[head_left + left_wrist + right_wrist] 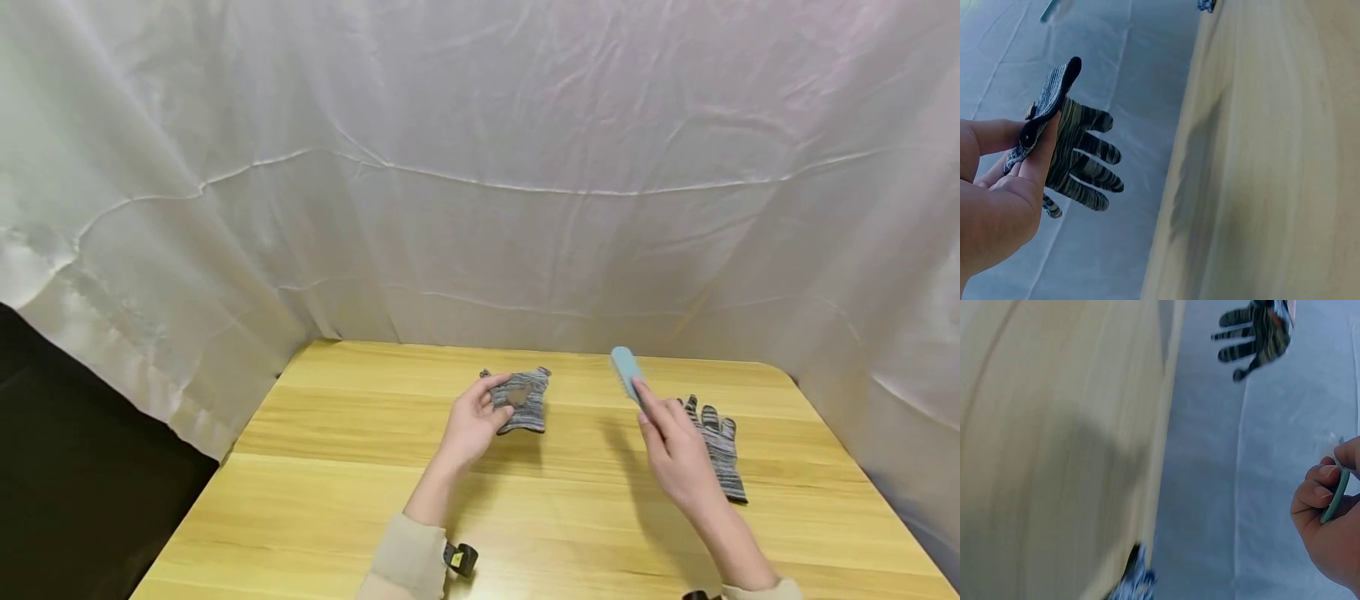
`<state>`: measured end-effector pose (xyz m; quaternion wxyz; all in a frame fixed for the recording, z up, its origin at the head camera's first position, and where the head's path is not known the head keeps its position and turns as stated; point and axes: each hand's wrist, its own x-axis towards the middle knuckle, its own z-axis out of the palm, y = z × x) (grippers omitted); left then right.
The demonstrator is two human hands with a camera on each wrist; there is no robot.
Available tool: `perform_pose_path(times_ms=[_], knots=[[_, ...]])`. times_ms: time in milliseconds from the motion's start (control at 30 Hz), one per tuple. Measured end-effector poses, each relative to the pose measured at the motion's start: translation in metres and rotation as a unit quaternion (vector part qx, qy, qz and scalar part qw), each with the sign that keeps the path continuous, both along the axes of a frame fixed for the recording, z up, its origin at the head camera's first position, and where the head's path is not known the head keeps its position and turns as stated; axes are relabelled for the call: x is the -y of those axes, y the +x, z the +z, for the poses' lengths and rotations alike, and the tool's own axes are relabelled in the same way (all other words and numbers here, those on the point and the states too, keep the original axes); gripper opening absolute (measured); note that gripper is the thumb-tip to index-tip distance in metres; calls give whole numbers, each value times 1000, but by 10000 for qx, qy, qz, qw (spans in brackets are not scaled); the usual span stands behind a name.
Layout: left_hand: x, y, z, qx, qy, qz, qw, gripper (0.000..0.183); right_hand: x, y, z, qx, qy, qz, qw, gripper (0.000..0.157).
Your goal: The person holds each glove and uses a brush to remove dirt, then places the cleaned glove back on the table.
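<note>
My left hand (467, 425) pinches a grey-and-black knit glove (531, 408) between thumb and fingers, holding it above the table. On the side facing me is a brown patch (517, 395). In the left wrist view, the glove's cuff (1054, 94) is by the fingertips and its striped fingers (1100, 147) spread away from the hand. To the right, my right hand (678, 450) grips a light blue brush (626, 368) by its handle; bristles show along one side. A second knit glove (722, 454) lies on the table beside the right hand, which partly hides it.
The wooden table (322, 500) has a pale grey curtain (480, 233) behind it and at its sides. Something black (90, 467) is at the far left. A small black device (461, 558) is strapped at the left wrist.
</note>
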<state>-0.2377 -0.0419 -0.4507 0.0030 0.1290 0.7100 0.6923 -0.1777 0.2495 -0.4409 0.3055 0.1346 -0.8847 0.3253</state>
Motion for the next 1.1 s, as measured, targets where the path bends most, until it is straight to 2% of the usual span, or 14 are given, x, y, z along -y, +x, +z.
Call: perform_pose_path(times_ms=[267, 533, 700, 933, 1100], knots=[[4, 6, 10, 31, 271, 208, 9994, 53, 45, -6, 2, -165, -220, 523, 9983, 54], [9, 14, 9, 138, 294, 141, 9994, 57, 78, -3, -4, -88, -478, 1021, 9936, 56], [11, 15, 11, 94, 266, 115, 9995, 58, 90, -2, -4, -158, -525, 1254, 9906, 56], [14, 14, 11, 256, 587, -150, 9978, 63, 99, 2, -6, -348, -476, 1536, 9864, 57], [11, 15, 9, 291, 705, -355, 9965, 66, 102, 5, -10, -250, -305, 1578, 9867, 55]])
